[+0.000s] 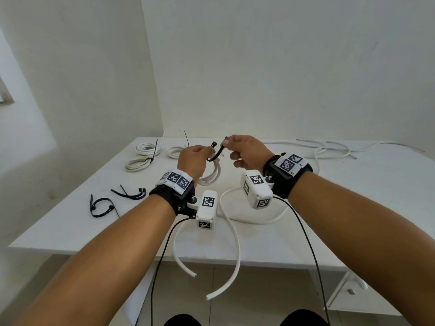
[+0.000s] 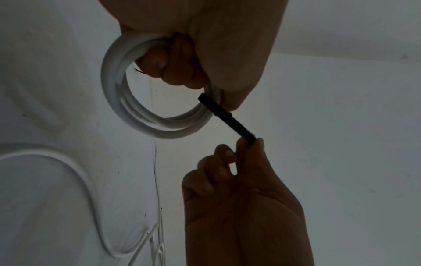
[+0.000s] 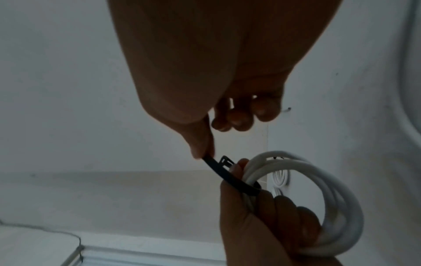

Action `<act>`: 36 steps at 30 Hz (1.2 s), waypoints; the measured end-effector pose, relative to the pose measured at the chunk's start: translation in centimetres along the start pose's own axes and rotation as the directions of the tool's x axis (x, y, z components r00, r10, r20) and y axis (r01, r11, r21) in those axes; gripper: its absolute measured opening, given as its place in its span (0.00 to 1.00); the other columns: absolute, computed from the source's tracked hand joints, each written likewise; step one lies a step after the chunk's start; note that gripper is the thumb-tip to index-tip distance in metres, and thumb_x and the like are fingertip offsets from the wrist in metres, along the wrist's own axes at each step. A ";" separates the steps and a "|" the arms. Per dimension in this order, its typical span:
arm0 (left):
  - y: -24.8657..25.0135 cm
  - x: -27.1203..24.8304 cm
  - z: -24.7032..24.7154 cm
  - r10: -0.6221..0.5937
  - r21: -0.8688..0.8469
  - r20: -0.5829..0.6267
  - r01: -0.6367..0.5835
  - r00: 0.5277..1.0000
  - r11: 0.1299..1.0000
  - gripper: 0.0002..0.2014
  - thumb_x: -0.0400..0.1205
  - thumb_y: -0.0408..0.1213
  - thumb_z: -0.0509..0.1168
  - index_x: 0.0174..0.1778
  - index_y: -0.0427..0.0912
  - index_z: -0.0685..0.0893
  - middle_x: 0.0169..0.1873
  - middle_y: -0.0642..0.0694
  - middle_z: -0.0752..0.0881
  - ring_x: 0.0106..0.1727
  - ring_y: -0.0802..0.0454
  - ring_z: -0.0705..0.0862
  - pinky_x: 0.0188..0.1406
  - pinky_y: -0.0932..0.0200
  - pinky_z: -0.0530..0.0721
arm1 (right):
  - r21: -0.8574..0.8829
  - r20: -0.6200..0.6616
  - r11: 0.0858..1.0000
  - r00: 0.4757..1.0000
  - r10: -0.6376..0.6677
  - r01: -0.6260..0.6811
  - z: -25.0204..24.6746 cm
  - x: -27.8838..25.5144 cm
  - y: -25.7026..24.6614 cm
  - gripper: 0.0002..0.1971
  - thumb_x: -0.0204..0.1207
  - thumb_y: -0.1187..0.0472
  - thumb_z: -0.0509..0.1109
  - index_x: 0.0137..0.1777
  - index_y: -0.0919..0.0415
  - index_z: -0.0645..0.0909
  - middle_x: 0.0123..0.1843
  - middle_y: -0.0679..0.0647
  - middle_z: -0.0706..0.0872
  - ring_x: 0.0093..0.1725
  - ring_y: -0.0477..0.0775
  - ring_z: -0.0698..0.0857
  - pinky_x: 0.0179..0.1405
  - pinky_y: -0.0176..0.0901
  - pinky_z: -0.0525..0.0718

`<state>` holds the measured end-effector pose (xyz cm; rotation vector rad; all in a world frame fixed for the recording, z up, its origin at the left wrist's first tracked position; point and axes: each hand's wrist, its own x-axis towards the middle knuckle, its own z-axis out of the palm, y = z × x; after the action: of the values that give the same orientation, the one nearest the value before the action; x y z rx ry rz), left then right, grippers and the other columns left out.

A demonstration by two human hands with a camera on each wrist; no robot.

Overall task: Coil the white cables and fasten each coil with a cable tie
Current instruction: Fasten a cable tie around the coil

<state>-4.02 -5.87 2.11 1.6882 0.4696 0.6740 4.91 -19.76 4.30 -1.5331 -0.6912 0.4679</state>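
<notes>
My left hand (image 1: 195, 158) grips a white cable coil (image 1: 211, 176) held above the table; the coil (image 2: 118, 100) hangs as a ring from the curled fingers. A black cable tie (image 1: 215, 154) wraps round the coil next to the left thumb. My right hand (image 1: 244, 151) pinches the tie's free strap (image 2: 232, 122) between thumb and forefinger. In the right wrist view the tie (image 3: 227, 172) has its head sticking up beside the left thumb, and the coil (image 3: 318, 198) lies to the right. The other right fingers are curled loosely.
Three tied white coils (image 1: 147, 149) lie at the table's back left. Spare black cable ties (image 1: 129, 194) lie at the left front. Loose white cables (image 1: 334, 148) run along the back right, and another (image 1: 231, 243) hangs over the front edge. The white table (image 1: 353, 220) meets the wall behind.
</notes>
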 end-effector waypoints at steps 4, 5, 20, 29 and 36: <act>0.6 -0.4 0.1 0.054 0.040 -0.010 -0.054 0.998 0.998 0.07 0.77 0.38 0.69 0.34 0.44 0.89 0.17 0.59 0.80 0.20 0.58 0.71 0.27 0.61 0.69 | -0.175 0.087 0.978 0.988 0.128 -0.112 -0.7 -0.2 0.1 0.11 0.67 0.45 0.80 0.41 0.52 0.92 0.39 0.48 0.79 0.33 0.48 0.74 0.35 0.42 0.72; 0.7 -0.5 0.2 0.077 0.056 -0.004 -0.077 0.997 0.995 0.07 0.76 0.37 0.69 0.34 0.43 0.90 0.19 0.59 0.82 0.22 0.59 0.73 0.28 0.61 0.71 | -0.169 0.077 0.977 0.987 0.143 -0.128 -0.8 -0.1 0.1 0.17 0.62 0.42 0.82 0.44 0.53 0.93 0.39 0.49 0.78 0.33 0.49 0.73 0.35 0.44 0.71; 0.3 -1.1 0.5 0.236 0.119 0.063 -0.242 0.970 0.963 0.07 0.78 0.39 0.69 0.36 0.46 0.91 0.34 0.46 0.91 0.28 0.53 0.77 0.31 0.61 0.73 | -0.004 0.114 0.963 0.957 0.268 -0.270 -1.7 -0.4 0.2 0.18 0.60 0.46 0.85 0.44 0.58 0.91 0.36 0.52 0.69 0.33 0.52 0.64 0.30 0.44 0.65; 0.3 -1.4 0.3 0.344 0.071 0.078 -0.350 0.936 0.934 0.04 0.80 0.40 0.71 0.40 0.50 0.89 0.30 0.47 0.91 0.25 0.56 0.79 0.26 0.67 0.73 | 0.152 0.230 0.925 0.922 0.310 -0.349 -1.5 -1.8 -1.0 0.17 0.82 0.59 0.68 0.31 0.57 0.86 0.34 0.49 0.66 0.32 0.47 0.59 0.27 0.36 0.61; 0.9 -1.3 0.6 0.369 0.125 0.013 -0.368 0.929 0.922 0.06 0.79 0.37 0.71 0.38 0.42 0.89 0.26 0.57 0.87 0.23 0.65 0.78 0.26 0.72 0.72 | 0.095 0.238 0.955 0.938 0.252 -0.281 -1.7 -2.3 -1.0 0.14 0.80 0.59 0.70 0.33 0.57 0.88 0.37 0.50 0.71 0.33 0.47 0.65 0.32 0.39 0.64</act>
<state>-4.69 -7.36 2.68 1.9156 0.2018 0.9426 4.21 -22.60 5.22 -1.4716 -0.6132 0.8856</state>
